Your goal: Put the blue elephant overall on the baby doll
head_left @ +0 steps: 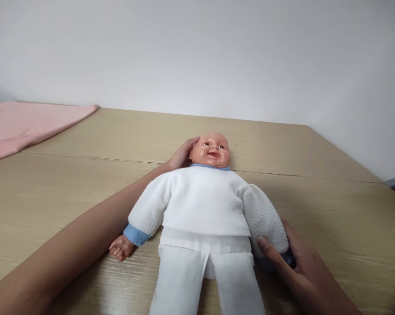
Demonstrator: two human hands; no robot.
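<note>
Two bare hands touch a doll (205, 201) lying face up in the middle of the wooden table (335, 214), its head toward the far side. The left hand (182, 155) rests against the left side of its head; its fingers are partly hidden, so I cannot tell how far they close. The right hand (297, 262) holds the sleeve on the right, thumb over the front. A pink cloth (36, 122) lies far left.

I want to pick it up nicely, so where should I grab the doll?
Probably around its chest, coming in from both sides just below the armpits. The doll lies face-up, and its arms slant away from its broad middle.
</note>
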